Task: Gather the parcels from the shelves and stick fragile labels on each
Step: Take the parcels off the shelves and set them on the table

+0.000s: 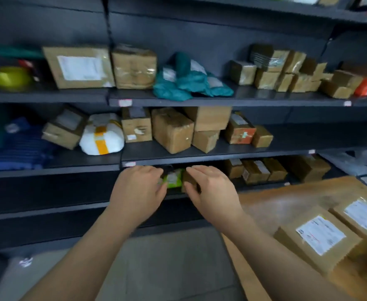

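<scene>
The shelves (221,101) carry many parcels, and two labelled boxes (321,235) lie on the tabletop (276,198) to our right. Straight ahead on a low shelf, our hands flank two parcels side by side. The left hand (137,192) meets the left end of a green parcel (173,180); blur hides whether it grips. The right hand (213,190) curls round the brown box (188,180) touching that parcel. Both lie just beyond our fingers, so we judge the pull comes towards us.

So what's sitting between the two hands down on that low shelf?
In the head view, a green parcel with a pale label lies between the left hand and right hand, beside a brown box.
</scene>
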Tool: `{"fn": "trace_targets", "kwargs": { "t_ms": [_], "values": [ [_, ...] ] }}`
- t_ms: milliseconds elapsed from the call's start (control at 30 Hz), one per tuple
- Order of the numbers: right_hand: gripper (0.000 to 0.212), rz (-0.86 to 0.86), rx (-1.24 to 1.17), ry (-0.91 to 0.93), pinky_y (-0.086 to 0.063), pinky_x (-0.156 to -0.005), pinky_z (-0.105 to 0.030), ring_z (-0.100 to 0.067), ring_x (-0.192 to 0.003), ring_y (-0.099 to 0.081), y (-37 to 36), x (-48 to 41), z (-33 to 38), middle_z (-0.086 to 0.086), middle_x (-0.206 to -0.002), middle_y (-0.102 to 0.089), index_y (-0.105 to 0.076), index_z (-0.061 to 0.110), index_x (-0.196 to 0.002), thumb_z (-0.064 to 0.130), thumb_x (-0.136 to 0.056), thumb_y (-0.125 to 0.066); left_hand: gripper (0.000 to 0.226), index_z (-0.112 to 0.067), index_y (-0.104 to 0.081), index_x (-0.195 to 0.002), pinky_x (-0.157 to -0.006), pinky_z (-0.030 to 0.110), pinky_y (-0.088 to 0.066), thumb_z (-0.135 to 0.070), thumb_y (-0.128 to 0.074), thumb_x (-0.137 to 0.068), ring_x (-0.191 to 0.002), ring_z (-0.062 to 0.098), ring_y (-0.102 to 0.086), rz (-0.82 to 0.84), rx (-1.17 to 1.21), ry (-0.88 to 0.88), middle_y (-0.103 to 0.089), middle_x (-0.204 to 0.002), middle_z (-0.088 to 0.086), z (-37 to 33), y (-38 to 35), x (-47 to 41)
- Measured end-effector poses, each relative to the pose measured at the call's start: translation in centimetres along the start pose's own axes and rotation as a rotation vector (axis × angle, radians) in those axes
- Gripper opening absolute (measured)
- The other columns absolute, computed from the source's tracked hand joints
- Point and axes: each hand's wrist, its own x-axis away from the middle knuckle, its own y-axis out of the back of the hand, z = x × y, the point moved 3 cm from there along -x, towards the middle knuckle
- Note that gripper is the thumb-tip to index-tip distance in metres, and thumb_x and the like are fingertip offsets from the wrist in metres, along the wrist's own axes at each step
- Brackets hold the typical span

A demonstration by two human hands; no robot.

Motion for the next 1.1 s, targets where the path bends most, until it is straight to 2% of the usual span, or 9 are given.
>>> {"fn": "trace_targets", "kwargs": {
  "t_ms": [100, 233, 333, 433, 600, 800, 967, 1100],
  "values": [
    [0.025, -0.017, -0.030, 0.119, -0.053, -0.076, -0.030, -0.021, -0.080, -0.066, -1.5, -3.6, 6.4, -0.004, -0.088, -0.072, -0.072, 0.010, -0.095, 0.020, -0.073, -0.078, 0.022, -0.018, -0.067, -0.092, -0.067, 0.033, -0.044, -0.037, -0.057, -0.087, -0.080, 0.021, -0.059, -0.056, -0.052, 0.149, -0.065, -0.083, -0.001, 6.0, 3.5, 3.0],
    [0.027, -0.024, -0.174, 0.275, -0.054, -0.077, -0.033, -0.025, -0.082, -0.067, -3.9, -7.7, 16.0, -0.007, -0.091, -0.072, -0.072, 0.007, -0.100, 0.016, -0.074, -0.076, 0.028, -0.012, -0.070, -0.099, -0.075, 0.040, -0.050, -0.034, -0.061, -0.086, -0.084, 0.025, -0.062, -0.106, -0.124, 0.341, -0.069, -0.090, 0.004, 14.0, 8.5, 7.7],
    [0.028, -0.018, -0.266, 0.360, -0.055, -0.079, -0.036, -0.027, -0.088, -0.067, -5.6, -10.1, 23.7, -0.007, -0.095, -0.073, -0.071, 0.007, -0.103, 0.018, -0.078, -0.074, 0.027, -0.016, -0.068, -0.098, -0.073, 0.037, -0.049, -0.038, -0.057, -0.086, -0.083, 0.022, -0.061, -0.118, -0.209, 0.461, -0.068, -0.089, 0.000, 19.8, 12.5, 11.9],
    [0.019, 0.009, -0.370, 0.462, -0.056, -0.072, -0.040, -0.029, -0.084, -0.065, -6.9, -12.0, 31.7, -0.009, -0.090, -0.071, -0.070, 0.005, -0.096, 0.018, -0.082, -0.068, 0.030, -0.017, -0.068, -0.101, -0.074, 0.036, -0.049, -0.040, -0.056, -0.087, -0.087, 0.023, -0.061, -0.144, -0.297, 0.580, -0.069, -0.091, 0.000, 24.9, 16.7, 16.3],
    [0.020, 0.051, -0.515, 0.647, -0.051, -0.075, -0.036, -0.029, -0.088, -0.064, -8.7, -14.3, 44.4, -0.005, -0.094, -0.070, -0.069, 0.008, -0.102, 0.019, -0.086, -0.063, 0.036, -0.020, -0.064, -0.111, -0.078, 0.034, -0.046, -0.044, -0.050, -0.089, -0.096, 0.023, -0.060, -0.181, -0.422, 0.768, -0.068, -0.102, -0.002, 31.9, 23.3, 23.6],
    [0.035, 0.111, -0.692, 0.801, -0.047, -0.092, -0.035, -0.022, -0.111, -0.060, -10.6, -16.1, 57.5, -0.002, -0.120, -0.067, -0.064, 0.014, -0.123, 0.027, -0.090, -0.060, 0.034, -0.020, -0.064, -0.108, -0.075, 0.034, -0.047, -0.045, -0.051, -0.088, -0.092, 0.024, -0.061, -0.258, -0.570, 0.987, -0.068, -0.098, 0.000, 37.5, 29.8, 31.3],
    [0.036, 0.167, -0.784, 0.943, -0.046, -0.089, -0.031, -0.018, -0.110, -0.058, -12.2, -17.7, 67.0, 0.003, -0.121, -0.065, -0.061, 0.019, -0.126, 0.031, -0.093, -0.055, 0.039, -0.022, -0.059, -0.118, -0.082, 0.035, -0.047, -0.047, -0.051, -0.089, -0.101, 0.021, -0.059, -0.292, -0.648, 1.152, -0.066, -0.109, -0.002, 42.3, 33.9, 36.2],
    [0.041, 0.182, -0.814, 1.028, -0.046, -0.092, -0.031, -0.016, -0.112, -0.057, -13.8, -19.8, 73.9, 0.005, -0.129, -0.060, -0.055, 0.023, -0.133, 0.036, -0.094, -0.052, 0.042, -0.021, -0.057, -0.122, -0.084, 0.036, -0.049, -0.047, -0.049, -0.090, -0.105, 0.021, -0.058, -0.340, -0.679, 1.267, -0.065, -0.114, -0.001, 46.7, 36.6, 38.9]
  ]
}}
